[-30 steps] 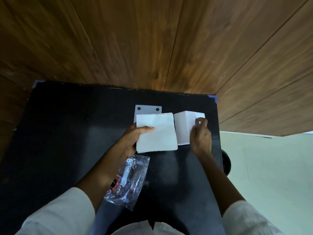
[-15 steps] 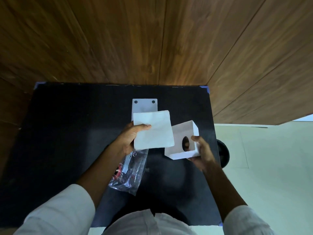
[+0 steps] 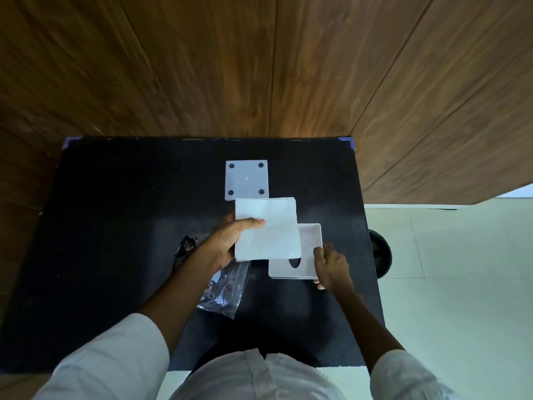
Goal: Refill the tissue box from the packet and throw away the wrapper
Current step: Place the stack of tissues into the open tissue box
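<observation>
A: Where is the stack of tissues (image 3: 266, 229) just now?

B: In the left hand (image 3: 229, 241), above the black surface (image 3: 121, 226). The thumb lies across the top of the stack and the fingers go under it, so the hand is clamped on it. The stack's right edge overlaps the tissue box (image 3: 300, 256).

A: And the box?

B: The right hand (image 3: 331, 265) grips it by its right side, thumb on the near face and fingers closed round the edge. The box is tilted, so its open side faces up and away, and a face with an oval slot is turned toward the person. Whether it touches the surface cannot be told.

A: What about the wrapper (image 3: 226, 287)?

B: Clear crinkled plastic, lying on the surface under the left wrist, partly hidden by the hand.

A: Anything else there?

B: A flat white square plate (image 3: 246, 180) with four dark dots at its corners lies just beyond the tissues. A dark crumpled item (image 3: 184, 249) lies left of the left forearm. A round black bin (image 3: 380, 256) stands on the floor just past the right edge
</observation>
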